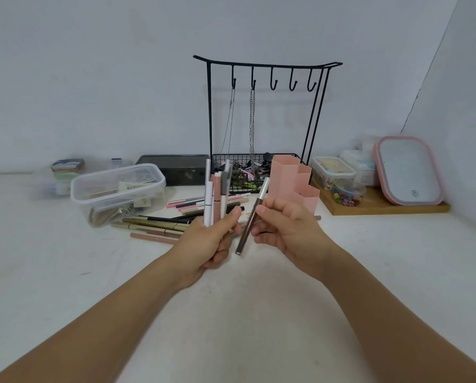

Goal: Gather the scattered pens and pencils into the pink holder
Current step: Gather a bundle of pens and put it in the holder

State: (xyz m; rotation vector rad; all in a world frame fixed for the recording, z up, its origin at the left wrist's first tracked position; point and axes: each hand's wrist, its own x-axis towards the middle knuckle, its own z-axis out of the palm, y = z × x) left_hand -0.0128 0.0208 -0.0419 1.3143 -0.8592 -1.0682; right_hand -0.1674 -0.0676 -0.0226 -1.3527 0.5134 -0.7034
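Note:
My left hand (pixel 207 243) grips an upright bundle of several pens (pixel 217 194), white, pink and grey. My right hand (pixel 289 230) pinches one dark brown pen with a silver cap (pixel 252 219), tilted, just right of the bundle. The pink holder (pixel 294 183), made of stepped hexagonal tubes, stands on the white table just behind my right hand. More pens and pencils (pixel 159 223) lie scattered on the table left of my hands, gold, black and pink.
A clear plastic box (pixel 118 189) sits left of the scattered pens. A black wire jewellery stand (pixel 264 117) with chains and a basket is behind the holder. A wooden tray (pixel 380 204) at right carries small containers and a pink-rimmed mirror (pixel 409 170).

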